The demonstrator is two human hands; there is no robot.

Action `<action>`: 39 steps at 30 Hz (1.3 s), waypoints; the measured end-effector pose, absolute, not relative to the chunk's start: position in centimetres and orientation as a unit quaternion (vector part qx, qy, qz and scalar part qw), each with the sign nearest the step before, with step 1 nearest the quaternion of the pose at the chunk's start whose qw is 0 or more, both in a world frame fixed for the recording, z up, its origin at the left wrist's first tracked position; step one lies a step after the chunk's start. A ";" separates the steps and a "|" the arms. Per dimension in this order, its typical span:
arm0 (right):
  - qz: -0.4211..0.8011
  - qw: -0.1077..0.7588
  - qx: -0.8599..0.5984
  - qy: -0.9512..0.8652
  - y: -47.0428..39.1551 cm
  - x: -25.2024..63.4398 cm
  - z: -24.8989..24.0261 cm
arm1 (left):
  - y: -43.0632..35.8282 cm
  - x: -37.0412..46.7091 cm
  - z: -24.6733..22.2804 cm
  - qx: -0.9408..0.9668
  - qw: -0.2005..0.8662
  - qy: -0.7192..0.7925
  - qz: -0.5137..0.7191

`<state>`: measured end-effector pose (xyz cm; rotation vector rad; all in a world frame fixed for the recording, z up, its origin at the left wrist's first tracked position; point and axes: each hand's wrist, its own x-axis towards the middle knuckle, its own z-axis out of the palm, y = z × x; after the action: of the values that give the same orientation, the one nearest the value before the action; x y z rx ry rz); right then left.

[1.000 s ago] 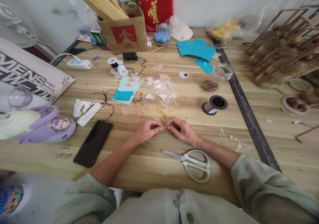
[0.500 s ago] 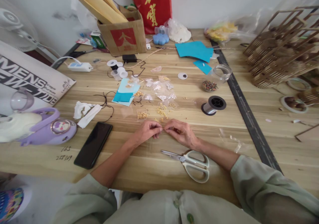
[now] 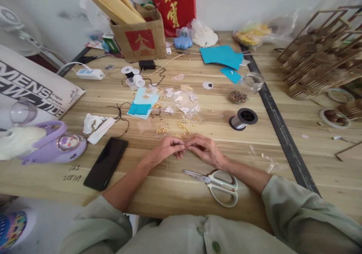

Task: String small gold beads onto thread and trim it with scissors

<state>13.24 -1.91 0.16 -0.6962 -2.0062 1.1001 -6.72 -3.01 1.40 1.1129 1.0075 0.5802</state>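
My left hand (image 3: 169,147) is closed in a pinch over the table. A thin clear thread (image 3: 170,166) hangs down below its fingers. Fingertip to fingertip with it, my right hand (image 3: 206,149) also pinches; whatever lies between its fingers is too small to make out. Just beyond both hands lie small gold beads (image 3: 183,124) in loose heaps, with another pile of gold beads (image 3: 161,130) on the left. White-handled scissors (image 3: 216,184) rest below my right hand, blades pointing left. A spool of fine wire or thread (image 3: 242,119) stands to the right.
A black phone (image 3: 105,164) lies left of my forearm, near a purple bottle (image 3: 53,143). Small clear bags (image 3: 182,99), blue cards (image 3: 221,56) and a jar of dark beads (image 3: 239,97) sit farther back. A cardboard box (image 3: 138,39) stands behind; bamboo frames (image 3: 305,65) rise at right.
The fingers have shifted only very slightly at the pinch. Both hands stay together in the same place, and the view has tilted a little.
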 end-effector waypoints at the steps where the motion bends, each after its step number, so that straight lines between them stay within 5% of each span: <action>1: 0.432 0.366 -0.272 -0.778 -1.9 13.2 0.2 | -3.0 -6.7 1.4 0.493 0.698 0.449 0.262; 39: 0.504 0.316 -0.316 -0.739 -1.6 13.4 -0.3 | -3.1 -6.4 1.3 0.504 0.678 0.465 0.263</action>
<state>13.43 -1.63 -0.30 -0.8311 -1.9469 1.3278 -6.39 -3.06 1.30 1.1326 1.0457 0.5901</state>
